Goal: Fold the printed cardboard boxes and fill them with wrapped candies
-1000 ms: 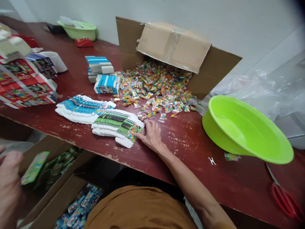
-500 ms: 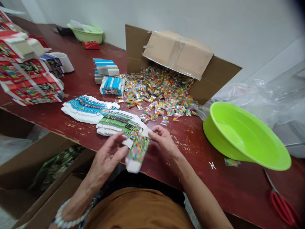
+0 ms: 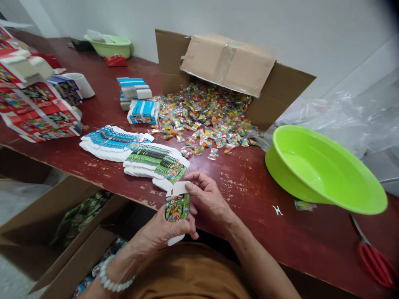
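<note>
Close to my body, at the table's front edge, is a small green printed candy box (image 3: 177, 207) with white flaps sticking out at its top and bottom. My left hand (image 3: 170, 228) is closed around its lower part, thumb across the front. My right hand (image 3: 207, 195) pinches the white flap at the upper end between thumb and fingers. Just beyond lies a fanned row of flat green cartons (image 3: 152, 160), and beside it a row of blue ones (image 3: 114, 141). A heap of wrapped candies (image 3: 208, 116) spills from a cardboard box (image 3: 229, 62) behind.
A bright green basin (image 3: 324, 170) stands at the right, with red-handled scissors (image 3: 370, 257) near it. Stacked red cartons (image 3: 40, 108) rise at the left, and blue bundles (image 3: 143, 111) sit mid-table. Below the left edge are open cardboard boxes (image 3: 46, 216) with filled packs.
The green box has come off the end of the row towards my body and turned upright. My left hand, open half a second ago, has closed around it; my right hand stays at its upper flap.
</note>
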Motion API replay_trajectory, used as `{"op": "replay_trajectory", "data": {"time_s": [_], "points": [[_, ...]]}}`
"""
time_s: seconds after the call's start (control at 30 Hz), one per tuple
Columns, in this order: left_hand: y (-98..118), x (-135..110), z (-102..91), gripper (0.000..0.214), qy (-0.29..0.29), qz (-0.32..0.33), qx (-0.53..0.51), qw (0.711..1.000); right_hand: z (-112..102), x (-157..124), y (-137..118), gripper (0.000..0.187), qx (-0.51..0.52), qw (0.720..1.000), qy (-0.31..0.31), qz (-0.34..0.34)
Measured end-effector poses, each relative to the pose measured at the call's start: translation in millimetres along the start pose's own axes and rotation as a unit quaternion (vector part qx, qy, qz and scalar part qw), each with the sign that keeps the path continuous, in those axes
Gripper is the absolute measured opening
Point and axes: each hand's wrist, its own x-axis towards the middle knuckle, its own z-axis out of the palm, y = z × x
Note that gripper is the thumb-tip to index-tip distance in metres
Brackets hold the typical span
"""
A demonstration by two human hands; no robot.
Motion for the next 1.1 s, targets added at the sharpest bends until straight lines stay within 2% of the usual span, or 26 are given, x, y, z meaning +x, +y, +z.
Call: {"op": "replay_trajectory", "data": {"time_s": [0.1,0.17,0.23,0.27,0.33,0.37,0.43,0.53,0.67,0.73,0.83,0.9,0.97,1.0,1.07,1.1], "points": [[-1,3,-2.5,0.052,0.015,0.019,0.060,0.998,-1,-6,0,0.039,-0.053,0.998,-0.002,-0.027],[-2,4,-5.6,0.055,0.004,0.013,0.092,0.996,-2,-11,-2,0.043,-0.171,0.977,0.059,-0.115],[0,4,-7.1,0.059,-0.006,0.010,0.104,0.995,-2,-16,-7,0.042,-0.324,0.910,0.115,-0.231],[2,4,-6.7,0.059,-0.004,0.016,0.110,0.994,-2,-18,-10,0.040,-0.394,0.869,0.114,-0.275],[7,3,-4.2,0.052,0.011,0.033,0.140,0.990,-1,-21,-17,0.034,-0.497,0.803,0.061,-0.322],[10,3,-2.8,0.046,0.013,0.037,0.164,0.986,-2,-23,-20,0.030,-0.527,0.784,0.026,-0.327],[12,4,-1.3,0.035,0.004,0.027,0.201,0.979,-3,-24,-24,0.022,-0.556,0.767,-0.020,-0.319],[9,6,-4.3,0.034,-0.023,-0.002,0.193,0.981,-5,-26,-29,0.010,-0.551,0.788,-0.047,-0.270],[4,8,-10.0,0.045,-0.031,-0.037,0.196,0.979,-8,-28,-38,0.013,-0.519,0.825,-0.097,-0.201],[4,9,-8.7,0.040,-0.027,-0.050,0.203,0.978,-9,-29,-45,0.014,-0.511,0.834,-0.125,-0.165],[8,11,-1.7,0.028,-0.053,-0.064,0.190,0.978,-12,-25,-51,0.015,-0.510,0.840,-0.152,-0.107],[9,13,2.9,0.025,-0.062,-0.069,0.168,0.981,-15,-21,-48,0.017,-0.455,0.870,-0.171,-0.082],[8,15,5.0,0.028,-0.022,-0.042,0.158,0.986,-16,-18,-39,0.018,-0.387,0.907,-0.139,-0.085],[7,16,4.8,0.029,0.010,-0.019,0.158,0.987,-16,-17,-33,0.018,-0.371,0.919,-0.087,-0.104],[3,18,2.8,0.029,0.068,0.021,0.158,0.985,-15,-17,-21,0.026,-0.359,0.922,0.030,-0.141],[1,19,1.4,0.030,0.083,0.030,0.153,0.984,-13,-18,-16,0.027,-0.344,0.927,0.061,-0.139]]}}
